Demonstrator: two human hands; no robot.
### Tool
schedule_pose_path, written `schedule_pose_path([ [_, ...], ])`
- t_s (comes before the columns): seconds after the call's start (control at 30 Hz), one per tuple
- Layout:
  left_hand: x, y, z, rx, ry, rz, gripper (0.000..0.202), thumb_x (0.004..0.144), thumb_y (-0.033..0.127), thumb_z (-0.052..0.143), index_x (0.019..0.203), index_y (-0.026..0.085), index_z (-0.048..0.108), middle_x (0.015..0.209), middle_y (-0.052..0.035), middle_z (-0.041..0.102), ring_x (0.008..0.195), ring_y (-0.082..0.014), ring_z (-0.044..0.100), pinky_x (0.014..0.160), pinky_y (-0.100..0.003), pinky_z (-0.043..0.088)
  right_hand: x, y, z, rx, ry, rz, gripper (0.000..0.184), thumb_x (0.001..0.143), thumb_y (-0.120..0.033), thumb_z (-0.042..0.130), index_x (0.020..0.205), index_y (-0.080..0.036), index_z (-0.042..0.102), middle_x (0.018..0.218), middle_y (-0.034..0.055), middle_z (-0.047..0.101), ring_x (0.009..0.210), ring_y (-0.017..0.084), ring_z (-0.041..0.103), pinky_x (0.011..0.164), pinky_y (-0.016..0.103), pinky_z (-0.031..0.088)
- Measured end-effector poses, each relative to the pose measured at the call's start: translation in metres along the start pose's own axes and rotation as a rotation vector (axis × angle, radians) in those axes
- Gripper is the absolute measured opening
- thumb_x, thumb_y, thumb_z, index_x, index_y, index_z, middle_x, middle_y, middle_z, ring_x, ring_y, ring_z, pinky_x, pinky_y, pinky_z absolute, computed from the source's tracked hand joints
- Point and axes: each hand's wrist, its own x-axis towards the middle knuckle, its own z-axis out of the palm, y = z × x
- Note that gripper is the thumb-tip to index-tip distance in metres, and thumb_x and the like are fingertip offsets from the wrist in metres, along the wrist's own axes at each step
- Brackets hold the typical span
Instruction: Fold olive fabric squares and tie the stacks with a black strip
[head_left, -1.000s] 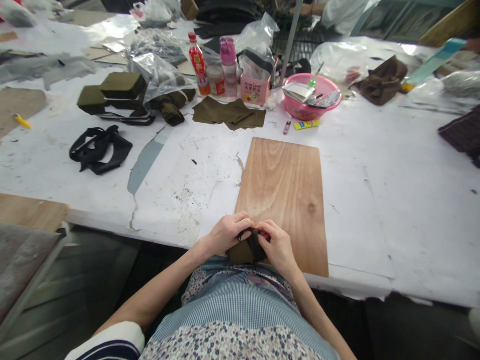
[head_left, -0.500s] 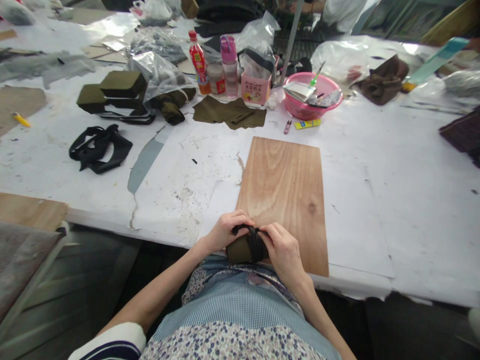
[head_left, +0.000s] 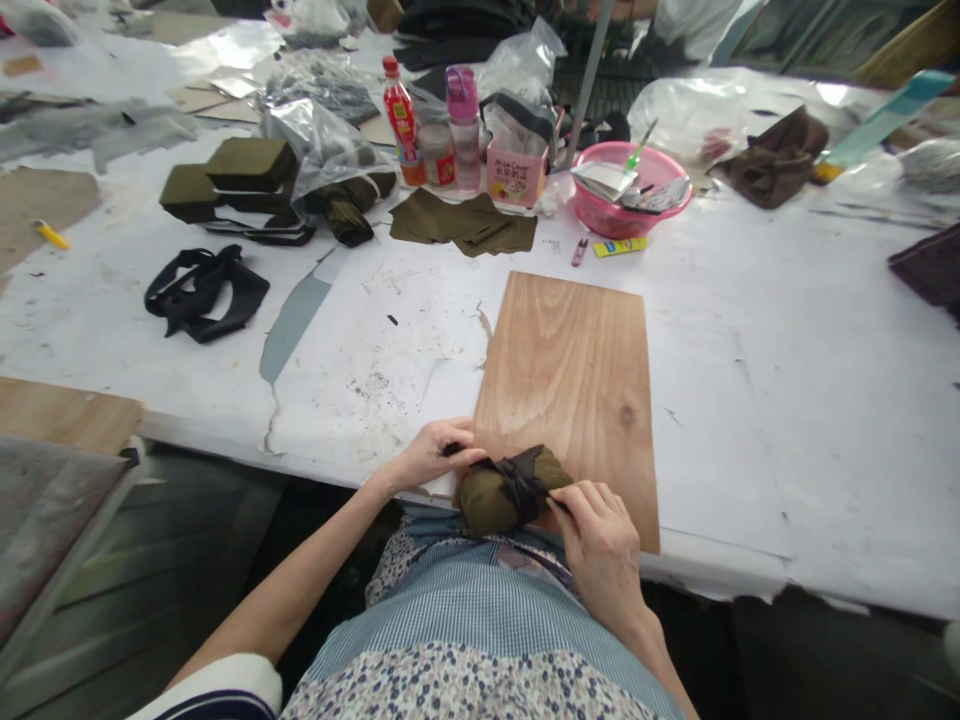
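An olive-green cloth bundle [head_left: 486, 499] lies at the near end of the wooden board [head_left: 574, 360], by the table's front edge. Around its middle runs a black fabric strip [head_left: 523, 474], gathered into a knot on top. My left hand [head_left: 435, 455], to the left of the bundle, pinches one end of the strip. At the bundle's right, my right hand [head_left: 600, 525] is closed with thumb and fingers on the strip's other end. The strip looks pulled between both hands.
Behind the board lie olive fabric pieces [head_left: 461, 222], a small pink snipper [head_left: 580, 252], a yellow tube [head_left: 620, 247] and a pink basin [head_left: 634, 200]. Black straps [head_left: 206, 293] lie at left, near stacked olive blocks [head_left: 251, 165]. A red-capped bottle [head_left: 400, 120] stands at the back.
My hands have moved apart, left hand to the left and right hand to the right, drawing the black strip's ends outward. More of the bundle and the knot now shows.
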Motion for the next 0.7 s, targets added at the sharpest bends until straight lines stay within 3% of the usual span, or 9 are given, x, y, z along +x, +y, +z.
schedule_pose_path([
  [0.07, 0.004, 0.013, -0.001, -0.182, 0.057, -0.022, 0.04, 0.088, 0.041, 0.059, 0.058, 0.015, 0.054, 0.084, -0.0053, 0.06, 0.076, -0.0121, 0.054, 0.07, -0.023, 0.041, 0.002, -0.003, 0.002, 0.117, 0.007, 0.046, 0.013, 0.096, -0.021, 0.048, 0.092, -0.022, 0.06, 0.086, 0.0036, 0.061, 0.081, 0.018, 0.054, 0.072, 0.032, 0.04],
  [0.13, 0.009, 0.025, 0.001, -0.387, 0.023, -0.068, 0.038, 0.086, 0.042, 0.062, 0.06, 0.014, 0.056, 0.092, -0.0079, 0.065, 0.074, -0.0117, 0.056, 0.068, -0.023, 0.043, 0.005, -0.007, 0.004, 0.254, 0.014, 0.09, 0.013, 0.096, -0.022, 0.048, 0.095, -0.022, 0.061, 0.089, 0.0037, 0.061, 0.082, 0.017, 0.057, 0.072, 0.029, 0.044],
  [0.23, 0.017, 0.035, 0.011, -0.636, -0.094, -0.235, 0.039, 0.086, 0.046, 0.061, 0.067, 0.012, 0.06, 0.076, -0.0048, 0.066, 0.049, -0.005, 0.044, 0.047, -0.02, 0.033, 0.012, -0.014, 0.006, 0.374, 0.052, 0.124, 0.013, 0.096, -0.023, 0.049, 0.094, -0.023, 0.061, 0.087, 0.0024, 0.061, 0.076, 0.015, 0.058, 0.067, 0.026, 0.046],
  [0.3, 0.02, 0.04, 0.018, -0.702, -0.143, -0.312, 0.036, 0.08, 0.046, 0.069, 0.074, 0.012, 0.061, 0.065, -0.0001, 0.06, 0.044, -0.0038, 0.039, 0.043, -0.019, 0.027, 0.017, -0.019, 0.007, 0.406, 0.084, 0.109, 0.012, 0.095, -0.022, 0.05, 0.092, -0.022, 0.061, 0.085, 0.002, 0.061, 0.074, 0.014, 0.058, 0.066, 0.025, 0.046],
  [0.4, 0.019, 0.046, 0.024, -0.619, -0.178, -0.296, 0.041, 0.068, 0.037, 0.081, 0.095, 0.013, 0.062, 0.061, 0.005, 0.054, 0.051, -0.0064, 0.045, 0.047, -0.017, 0.031, 0.023, -0.025, 0.011, 0.431, 0.108, 0.052, 0.013, 0.095, -0.019, 0.049, 0.09, -0.022, 0.06, 0.085, 0.0026, 0.061, 0.076, 0.014, 0.06, 0.067, 0.024, 0.048],
  [0.47, 0.016, 0.051, 0.028, -0.481, -0.135, -0.239, 0.042, 0.069, 0.033, 0.079, 0.104, 0.014, 0.063, 0.063, 0.0053, 0.054, 0.056, -0.0076, 0.047, 0.051, -0.018, 0.033, 0.025, -0.029, 0.016, 0.411, 0.107, 0.006, 0.014, 0.096, -0.018, 0.048, 0.09, -0.022, 0.061, 0.086, 0.0033, 0.061, 0.077, 0.014, 0.06, 0.068, 0.025, 0.049],
  [0.57, 0.011, 0.057, 0.034, -0.281, 0.0, -0.121, 0.015, 0.078, 0.027, 0.07, 0.085, 0.015, 0.065, 0.07, 0.0024, 0.056, 0.062, -0.0091, 0.048, 0.055, -0.02, 0.036, 0.028, -0.029, 0.021, 0.34, 0.101, -0.081, 0.016, 0.095, -0.017, 0.048, 0.091, -0.022, 0.062, 0.087, 0.004, 0.063, 0.08, 0.016, 0.061, 0.07, 0.027, 0.05],
  [0.7, 0.01, 0.057, 0.041, -0.243, 0.066, -0.084, 0.02, 0.084, 0.034, 0.064, 0.076, 0.016, 0.063, 0.074, 0.0, 0.06, 0.07, -0.0125, 0.053, 0.064, -0.023, 0.04, 0.033, -0.02, 0.019, 0.293, 0.164, -0.093, 0.022, 0.095, -0.018, 0.049, 0.113, -0.024, 0.06, 0.108, 0.0074, 0.064, 0.102, 0.02, 0.06, 0.084, 0.032, 0.052],
])
